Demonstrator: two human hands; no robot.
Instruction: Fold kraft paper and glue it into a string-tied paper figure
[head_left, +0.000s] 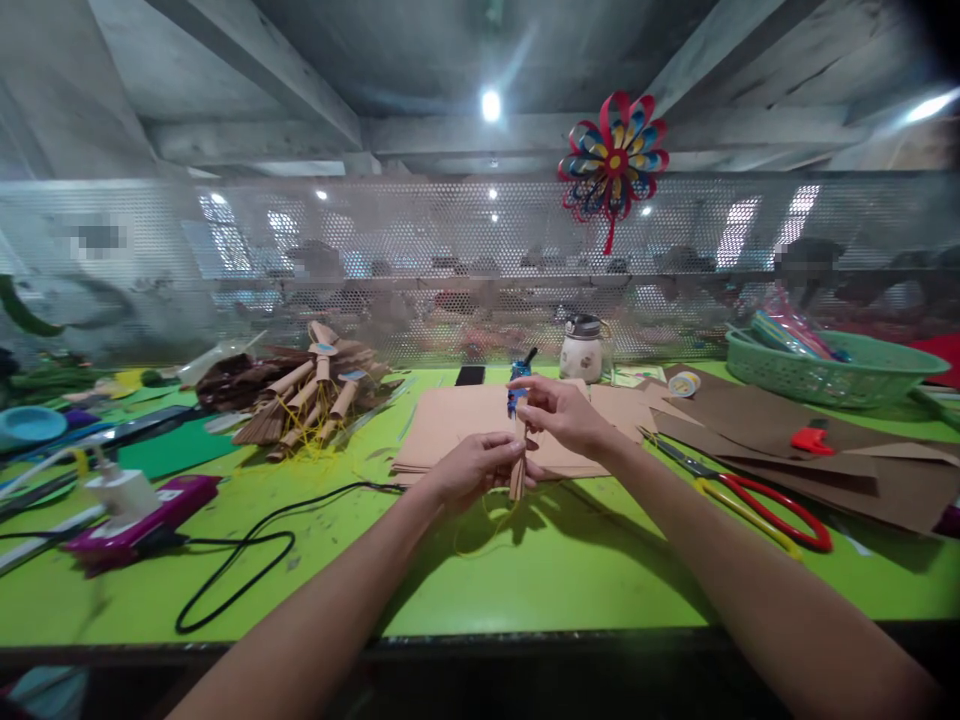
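Observation:
A small rolled piece of brown paper (517, 482) stands roughly upright between my hands, above the front of the paper stack. My left hand (484, 462) is closed around its lower part, thumb on the near side. At its upper end, my right hand (559, 412) has the thumb pressed on the roll, with the index finger curved above it. Thin yellow string (480, 550) hangs in a loop below the roll. Just behind the fingers is a blue tool with a black end (519, 372), partly hidden. Flat sheets of tan paper (442, 420) lie underneath and behind.
Finished-looking paper rolls with yellow string (307, 395) are heaped at left. A purple power strip (142, 520) and black cable (240, 545) lie nearer. Red-and-yellow-handled scissors (772, 510), dark brown sheets (750, 420) and a green basket (832, 360) are at right. A jar (583, 352) stands behind.

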